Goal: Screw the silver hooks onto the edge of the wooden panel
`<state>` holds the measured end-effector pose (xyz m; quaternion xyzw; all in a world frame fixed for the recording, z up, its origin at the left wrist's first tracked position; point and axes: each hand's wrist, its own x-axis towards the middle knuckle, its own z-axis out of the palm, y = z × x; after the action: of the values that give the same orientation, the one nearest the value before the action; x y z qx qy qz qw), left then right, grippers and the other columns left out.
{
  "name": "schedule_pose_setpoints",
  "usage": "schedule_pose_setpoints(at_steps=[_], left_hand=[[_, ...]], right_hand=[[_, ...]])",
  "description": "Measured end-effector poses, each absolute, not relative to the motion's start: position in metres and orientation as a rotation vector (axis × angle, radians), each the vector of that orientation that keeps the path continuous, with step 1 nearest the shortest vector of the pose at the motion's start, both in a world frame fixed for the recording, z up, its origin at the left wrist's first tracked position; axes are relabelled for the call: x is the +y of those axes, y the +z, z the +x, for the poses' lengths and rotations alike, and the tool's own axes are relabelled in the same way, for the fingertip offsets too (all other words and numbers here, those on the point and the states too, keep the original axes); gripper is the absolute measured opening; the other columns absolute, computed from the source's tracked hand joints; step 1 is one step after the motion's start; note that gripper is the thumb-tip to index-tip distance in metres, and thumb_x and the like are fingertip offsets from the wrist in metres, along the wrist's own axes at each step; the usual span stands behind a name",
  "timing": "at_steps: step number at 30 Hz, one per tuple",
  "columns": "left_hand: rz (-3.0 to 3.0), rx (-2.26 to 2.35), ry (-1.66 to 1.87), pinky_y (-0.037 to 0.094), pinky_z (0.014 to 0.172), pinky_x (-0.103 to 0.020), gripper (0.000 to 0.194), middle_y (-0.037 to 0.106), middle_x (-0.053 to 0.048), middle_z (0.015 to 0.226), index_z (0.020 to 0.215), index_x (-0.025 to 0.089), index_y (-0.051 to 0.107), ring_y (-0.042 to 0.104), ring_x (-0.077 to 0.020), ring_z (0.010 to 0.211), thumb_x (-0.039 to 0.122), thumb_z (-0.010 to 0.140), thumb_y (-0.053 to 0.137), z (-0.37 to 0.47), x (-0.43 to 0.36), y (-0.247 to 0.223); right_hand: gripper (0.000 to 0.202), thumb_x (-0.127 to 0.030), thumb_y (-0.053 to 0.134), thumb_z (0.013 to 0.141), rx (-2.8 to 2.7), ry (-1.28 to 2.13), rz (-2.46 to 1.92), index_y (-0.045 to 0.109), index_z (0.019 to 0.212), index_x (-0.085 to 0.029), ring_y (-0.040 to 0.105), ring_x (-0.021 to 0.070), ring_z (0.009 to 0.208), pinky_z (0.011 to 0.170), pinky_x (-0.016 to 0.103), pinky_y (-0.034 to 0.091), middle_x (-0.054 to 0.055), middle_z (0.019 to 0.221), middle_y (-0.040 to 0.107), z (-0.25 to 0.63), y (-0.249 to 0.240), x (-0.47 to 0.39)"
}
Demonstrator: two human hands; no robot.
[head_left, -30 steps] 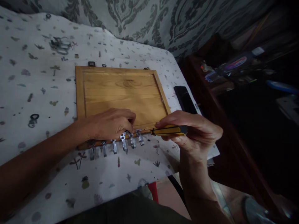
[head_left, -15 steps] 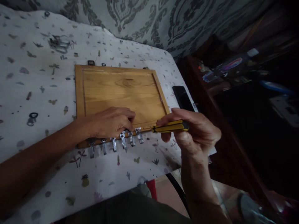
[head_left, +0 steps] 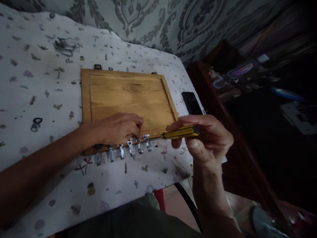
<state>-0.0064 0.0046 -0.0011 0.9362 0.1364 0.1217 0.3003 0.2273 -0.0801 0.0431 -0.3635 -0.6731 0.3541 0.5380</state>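
Observation:
A framed wooden panel [head_left: 128,92] lies flat on the cloth. Along its near edge a row of several silver metal hooks [head_left: 131,147] hangs over the side. My left hand [head_left: 119,128] rests on the panel's near part, fingers bent down and closed beside the hooks; what the fingertips pinch, if anything, is hidden. My right hand [head_left: 210,135] grips a yellow and black screwdriver [head_left: 180,132] by its handle, level and pointing left along the near edge, just right of the last hook. Its shaft and tip are too dim to make out.
A patterned cloth [head_left: 49,99] covers the table. More metal pieces [head_left: 64,47] lie at the back left, and a black phone [head_left: 192,103] at the right. Beyond stands dark furniture with a plastic bottle [head_left: 241,71] on it. A patterned curtain [head_left: 138,19] hangs behind.
The screwdriver handle has turned slightly in my right hand's fingers. My left hand stays at the hooks. The whole view has shifted a little.

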Motion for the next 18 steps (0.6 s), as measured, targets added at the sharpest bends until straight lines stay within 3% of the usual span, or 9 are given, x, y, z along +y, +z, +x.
schedule_pose_setpoints(at_steps=[3,9,13,18], left_hand=[[2.496,0.359,0.327,0.045,0.078,-0.027,0.031,0.065,-0.004,0.093,0.095,0.021,0.078,0.061,-0.016,0.09,0.005,0.088,0.052,-0.007,0.005,-0.002],[2.487,0.354,0.337,0.044,0.076,-0.027,0.027,0.067,-0.006,0.094,0.097,0.02,0.078,0.062,-0.0164,0.09,0.014,0.095,0.052,-0.007,0.005,-0.001],[2.478,0.34,0.351,0.046,0.077,-0.028,0.028,0.067,-0.006,0.094,0.097,0.02,0.078,0.062,-0.0171,0.09,0.012,0.094,0.051,-0.006,0.005,-0.003],[2.464,0.331,0.367,0.047,0.081,-0.029,0.034,0.068,-0.007,0.099,0.1,0.019,0.078,0.063,-0.0182,0.094,0.003,0.088,0.05,-0.007,0.004,-0.003]], right_hand=[[0.033,-0.032,0.076,0.087,-1.638,0.82,-0.886,0.074,0.12,-0.03,0.065,0.0122,0.053,0.038,0.025,0.052,0.002,0.095,0.079,0.228,0.043,-0.079],[0.023,-0.034,0.086,0.077,-1.602,0.549,-0.885,0.077,0.098,-0.03,0.062,0.0154,0.05,0.046,0.033,0.054,0.001,0.079,0.076,0.222,0.036,-0.072],[0.02,-0.038,0.082,0.08,-1.557,0.442,-0.959,0.074,0.097,-0.031,0.065,0.0168,0.054,0.049,0.034,0.055,0.0,0.077,0.075,0.216,0.032,-0.075],[0.02,-0.037,0.08,0.083,-1.503,0.305,-0.985,0.073,0.096,-0.024,0.06,0.0127,0.049,0.041,0.029,0.049,0.001,0.08,0.074,0.216,0.032,-0.078]])
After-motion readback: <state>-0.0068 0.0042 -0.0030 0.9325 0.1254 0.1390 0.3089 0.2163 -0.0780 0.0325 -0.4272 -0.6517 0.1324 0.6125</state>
